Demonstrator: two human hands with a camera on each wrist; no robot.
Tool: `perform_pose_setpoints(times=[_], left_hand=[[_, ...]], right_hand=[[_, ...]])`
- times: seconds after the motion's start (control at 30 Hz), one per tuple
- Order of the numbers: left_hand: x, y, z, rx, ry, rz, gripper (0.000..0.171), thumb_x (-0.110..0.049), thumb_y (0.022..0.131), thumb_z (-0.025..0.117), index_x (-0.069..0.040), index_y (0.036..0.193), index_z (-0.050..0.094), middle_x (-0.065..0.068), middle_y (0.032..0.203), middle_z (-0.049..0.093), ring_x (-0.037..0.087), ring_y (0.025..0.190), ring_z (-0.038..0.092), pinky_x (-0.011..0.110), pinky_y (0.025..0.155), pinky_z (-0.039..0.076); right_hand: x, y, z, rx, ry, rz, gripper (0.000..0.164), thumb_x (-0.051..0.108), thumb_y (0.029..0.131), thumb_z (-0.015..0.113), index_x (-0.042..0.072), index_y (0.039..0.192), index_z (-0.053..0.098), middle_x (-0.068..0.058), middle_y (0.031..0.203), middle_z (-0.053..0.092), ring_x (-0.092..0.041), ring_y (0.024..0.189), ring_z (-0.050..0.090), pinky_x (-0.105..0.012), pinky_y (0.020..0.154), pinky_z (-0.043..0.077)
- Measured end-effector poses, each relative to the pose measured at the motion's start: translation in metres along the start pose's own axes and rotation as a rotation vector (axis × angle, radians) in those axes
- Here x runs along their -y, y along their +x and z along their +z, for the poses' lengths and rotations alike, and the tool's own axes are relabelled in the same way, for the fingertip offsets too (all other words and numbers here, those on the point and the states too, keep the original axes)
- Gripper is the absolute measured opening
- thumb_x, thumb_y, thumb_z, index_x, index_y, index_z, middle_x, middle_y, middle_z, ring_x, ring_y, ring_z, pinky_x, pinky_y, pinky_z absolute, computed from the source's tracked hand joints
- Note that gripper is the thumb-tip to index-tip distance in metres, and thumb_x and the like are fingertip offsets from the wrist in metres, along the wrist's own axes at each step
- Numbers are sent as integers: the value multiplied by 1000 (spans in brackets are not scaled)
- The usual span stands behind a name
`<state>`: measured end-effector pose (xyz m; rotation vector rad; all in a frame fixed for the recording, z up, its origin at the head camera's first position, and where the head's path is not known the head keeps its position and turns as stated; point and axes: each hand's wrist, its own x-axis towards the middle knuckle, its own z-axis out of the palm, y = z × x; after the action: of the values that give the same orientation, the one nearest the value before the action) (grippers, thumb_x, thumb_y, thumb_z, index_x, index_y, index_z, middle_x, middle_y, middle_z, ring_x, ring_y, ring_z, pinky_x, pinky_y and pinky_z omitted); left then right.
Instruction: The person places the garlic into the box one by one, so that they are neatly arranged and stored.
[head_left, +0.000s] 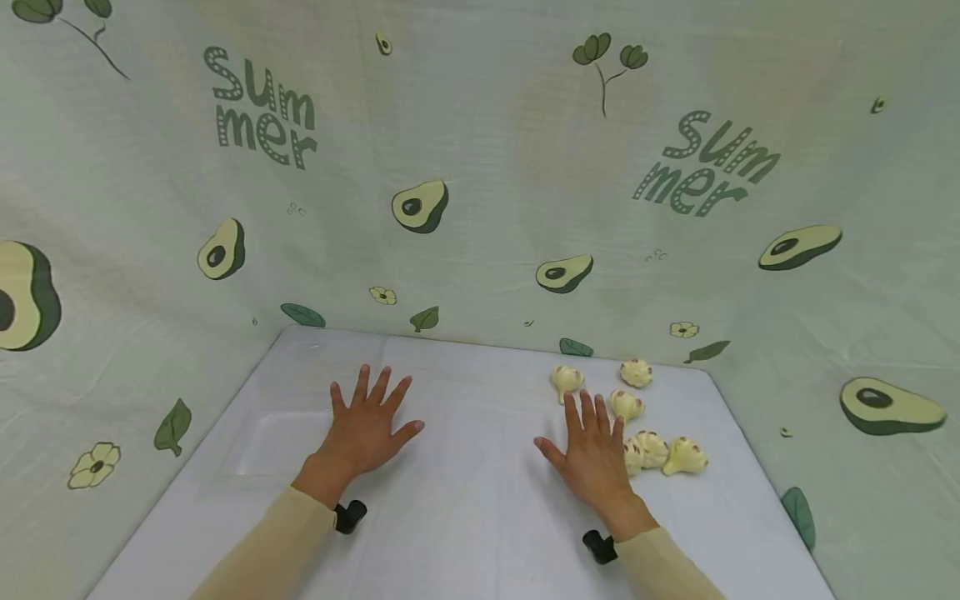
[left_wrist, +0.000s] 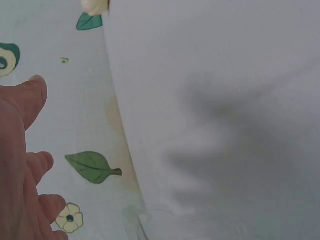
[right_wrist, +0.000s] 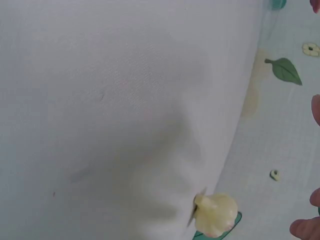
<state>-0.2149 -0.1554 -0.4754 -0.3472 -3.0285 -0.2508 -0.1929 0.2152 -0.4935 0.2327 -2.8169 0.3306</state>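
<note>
My left hand (head_left: 363, 433) is held over the left part of the white table (head_left: 465, 500), fingers spread and straight, with nothing in it. Just left of it lies a clear plastic tray (head_left: 273, 442), partly behind the hand and wrist. On the right, my right hand (head_left: 596, 462) is likewise spread flat and holds nothing. Several cream garlic bulbs (head_left: 685, 457) with reddish tips lie beside and beyond it; the hand partly covers one. A single garlic bulb (right_wrist: 216, 215) shows low in the right wrist view, apart from the fingertips (right_wrist: 306, 228) at the edge.
A pale cloth curtain (head_left: 480, 133) printed with avocados, leaves and lettering surrounds the table at the back and both sides. Small black wrist cameras sit under the left wrist (head_left: 349, 517) and the right wrist (head_left: 600, 547).
</note>
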Motion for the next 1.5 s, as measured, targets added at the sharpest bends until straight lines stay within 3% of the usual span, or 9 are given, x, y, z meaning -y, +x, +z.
perform_pose_setpoints(times=[0.17,0.37,0.63,0.87,1.0,1.1,1.3,1.5], left_hand=[[24,-12,-9,-37,-27,-36,80,-61,103,56,-16,166,36,25,171,23,56,158,5,88,114,3],[70,-32,-22,-47,-72,-110,83,-62,104,53,-8,164,35,32,169,21,60,156,5,90,111,0],[138,-56,-26,-22,-81,-191,86,-63,107,44,2,161,33,41,163,22,63,153,9,90,109,9],[172,-64,-22,41,-107,-205,86,-54,110,46,19,153,33,48,158,21,67,148,16,86,111,20],[175,-67,-12,93,-182,-200,89,-53,111,44,24,153,26,49,159,13,67,149,8,83,115,18],[166,-67,-5,106,-213,-190,91,-53,111,44,26,152,24,50,160,10,66,150,6,80,117,16],[129,-62,6,73,-208,-134,90,-52,109,50,24,152,29,46,163,13,64,151,11,77,119,19],[94,-63,14,9,-201,-89,82,-46,109,55,21,152,35,43,164,18,62,153,13,76,119,23]], right_hand=[[19,8,4,-9,46,-36,90,52,96,73,0,161,37,-32,163,37,-53,153,30,-80,117,25],[56,18,23,19,85,-87,88,56,99,68,3,162,38,-29,163,38,-51,154,30,-78,118,27],[116,23,42,146,128,-174,85,60,102,60,6,164,36,-24,166,36,-46,157,28,-72,122,28],[173,26,47,290,148,-256,84,64,105,51,11,167,32,-17,172,28,-37,161,22,-63,127,27],[195,26,54,310,118,-315,82,66,105,47,13,166,33,-13,173,28,-33,162,22,-59,128,28],[203,24,59,311,82,-366,82,68,106,43,14,166,33,-11,173,29,-31,162,23,-57,128,29],[197,21,61,302,92,-359,83,69,107,35,11,166,34,-11,173,27,-30,162,22,-55,129,27],[183,20,59,294,156,-331,83,65,107,42,6,164,35,-14,173,28,-33,162,22,-57,129,25]])
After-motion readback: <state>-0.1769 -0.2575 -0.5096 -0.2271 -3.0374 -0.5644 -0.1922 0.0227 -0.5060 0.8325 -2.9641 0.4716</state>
